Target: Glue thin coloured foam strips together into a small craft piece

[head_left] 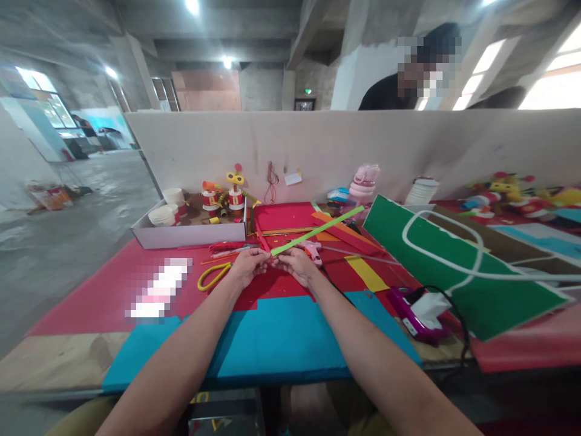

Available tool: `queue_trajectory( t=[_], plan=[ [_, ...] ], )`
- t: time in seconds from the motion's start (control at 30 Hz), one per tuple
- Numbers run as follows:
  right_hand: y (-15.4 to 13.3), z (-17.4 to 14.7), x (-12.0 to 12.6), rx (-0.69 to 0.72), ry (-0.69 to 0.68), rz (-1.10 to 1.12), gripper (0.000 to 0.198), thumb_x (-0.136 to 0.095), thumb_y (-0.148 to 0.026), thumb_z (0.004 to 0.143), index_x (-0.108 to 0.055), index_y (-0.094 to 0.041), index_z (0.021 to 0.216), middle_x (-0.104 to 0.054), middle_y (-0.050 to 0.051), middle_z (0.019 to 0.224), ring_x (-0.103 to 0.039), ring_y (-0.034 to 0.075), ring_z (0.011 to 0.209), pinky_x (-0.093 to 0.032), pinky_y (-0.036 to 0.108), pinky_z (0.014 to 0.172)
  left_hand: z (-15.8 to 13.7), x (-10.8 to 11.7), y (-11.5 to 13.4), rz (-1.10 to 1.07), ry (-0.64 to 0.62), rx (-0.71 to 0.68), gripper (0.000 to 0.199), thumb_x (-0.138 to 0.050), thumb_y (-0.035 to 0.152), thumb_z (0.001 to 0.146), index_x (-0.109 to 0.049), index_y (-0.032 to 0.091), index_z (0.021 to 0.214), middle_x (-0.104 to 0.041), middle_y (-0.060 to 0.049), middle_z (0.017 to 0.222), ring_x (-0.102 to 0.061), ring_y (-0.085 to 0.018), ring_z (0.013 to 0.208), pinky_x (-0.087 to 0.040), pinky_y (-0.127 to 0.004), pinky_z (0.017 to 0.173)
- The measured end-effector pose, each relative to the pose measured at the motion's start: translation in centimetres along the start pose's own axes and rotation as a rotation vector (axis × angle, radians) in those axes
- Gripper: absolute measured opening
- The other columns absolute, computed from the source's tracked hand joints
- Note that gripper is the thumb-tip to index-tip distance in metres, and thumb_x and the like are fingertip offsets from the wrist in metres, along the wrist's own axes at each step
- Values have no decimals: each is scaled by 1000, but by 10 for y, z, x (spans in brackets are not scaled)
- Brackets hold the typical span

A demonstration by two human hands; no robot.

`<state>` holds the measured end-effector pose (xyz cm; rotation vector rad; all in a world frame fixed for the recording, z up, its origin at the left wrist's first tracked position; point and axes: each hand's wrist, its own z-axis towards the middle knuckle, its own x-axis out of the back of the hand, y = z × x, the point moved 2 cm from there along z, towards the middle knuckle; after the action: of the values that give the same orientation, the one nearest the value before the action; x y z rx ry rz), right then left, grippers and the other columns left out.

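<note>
Over the red tabletop (245, 297), my left hand (249, 266) and my right hand (295, 265) meet, fingertips pinched close together. Between them are the ends of a light green paper strip (322, 229) and a red paper strip (262, 235), which form a V. The green one slants up to the right, the red one up to the left. Fingers hide how the ends join. A pink glue gun (312, 251) lies just behind my right hand. Yellow-handled scissors (212, 277) rest left of my left hand.
A white box (190, 236) holds paper cups and toy figures. Orange strips (340, 233) and a yellow paper piece (367, 274) lie right. A green board (445, 260), white cable (479, 260) and purple power strip (420, 318) flank them. Blue sheet (276, 339) lines the front edge.
</note>
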<state>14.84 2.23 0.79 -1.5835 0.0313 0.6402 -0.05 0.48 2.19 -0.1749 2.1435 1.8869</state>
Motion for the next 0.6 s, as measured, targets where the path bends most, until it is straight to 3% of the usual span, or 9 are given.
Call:
queue_trajectory(
  t=[0.13,0.4,0.6],
  plan=[
    [2,-1,0,-18,49,35,19,-81,-26,63,-67,-16,70,-66,1,63,-61,11,58,-57,28,68,-1,-2,0,26,-5,0,25,-81,24,57,-60,12,63,-59,-1,55,-50,-7,45,-41,-18,45],
    [7,-1,1,-38,58,14,30,-87,-30,56,-67,-14,71,-65,-1,60,-60,9,57,-58,28,70,-1,-4,-2,97,53,-30,32,-84,27,51,-56,13,62,-54,3,49,-47,-6,41,-38,-17,40],
    [8,-1,0,-65,76,28,25,-86,-22,59,-67,-15,73,-68,-1,66,-62,9,58,-59,31,74,0,-4,-4,122,63,-63,31,-81,28,52,-58,12,63,-56,2,50,-48,-6,42,-38,-17,41]
  ],
)
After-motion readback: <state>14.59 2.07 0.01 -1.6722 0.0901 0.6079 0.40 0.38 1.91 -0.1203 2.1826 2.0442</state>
